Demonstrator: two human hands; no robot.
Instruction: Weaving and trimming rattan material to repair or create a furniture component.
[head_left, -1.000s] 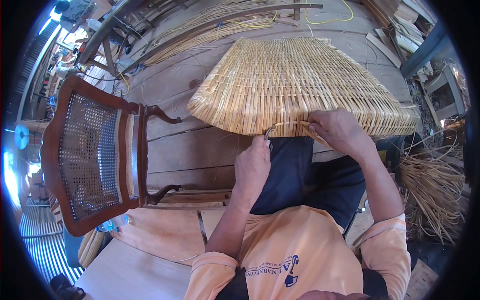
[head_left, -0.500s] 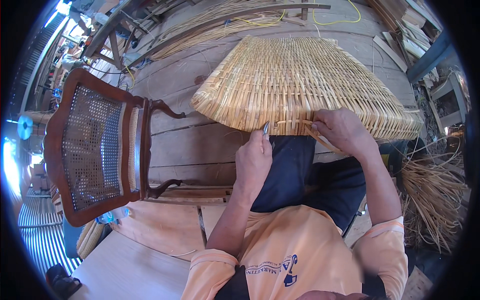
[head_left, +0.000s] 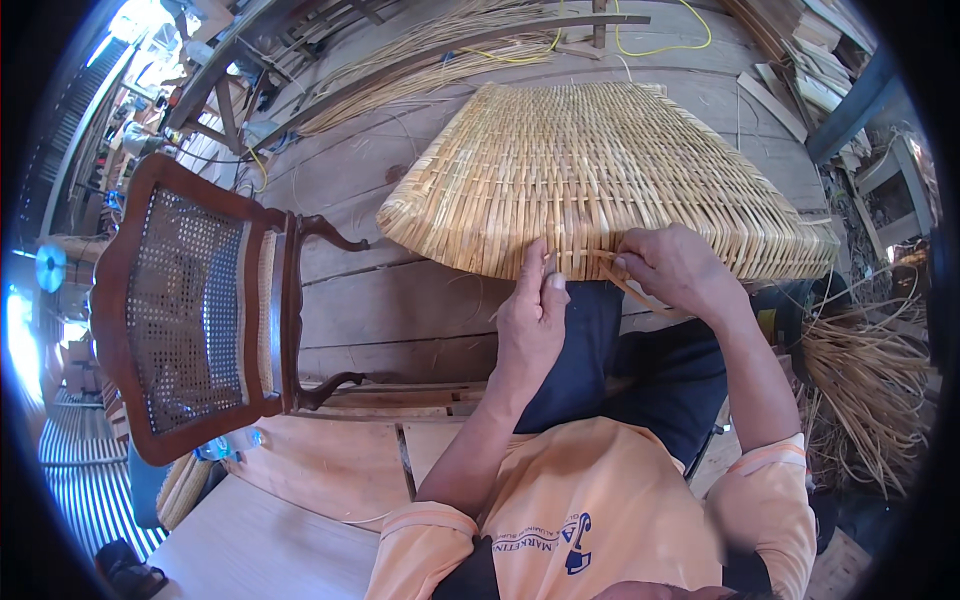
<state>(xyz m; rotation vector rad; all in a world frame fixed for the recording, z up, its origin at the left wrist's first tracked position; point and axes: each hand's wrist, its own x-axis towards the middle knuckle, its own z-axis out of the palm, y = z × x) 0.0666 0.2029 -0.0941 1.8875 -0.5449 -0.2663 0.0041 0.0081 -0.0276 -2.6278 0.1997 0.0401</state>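
A large woven rattan panel slopes away in front of me, its near curved edge above my lap. My right hand is closed on a thin rattan strip at that edge; the strip's loose part loops down below the fingers, and a short run of it lies across the upright strands toward my left hand. My left hand is at the same edge, left of the right one, index fingertip against the weave and thumb beside it. Its fingers are bent, and what they hold, if anything, is hidden.
A dark wooden chair with cane mesh lies tipped at the left. A bundle of loose rattan strips is at the right. Long canes lie beyond the panel, below a wooden rail. A yellow cord crosses the plank floor.
My left hand has moved up and slightly right onto the panel's edge. The pointed metal tip that showed in it is out of sight. My right hand stays closed on the strip, slightly shifted.
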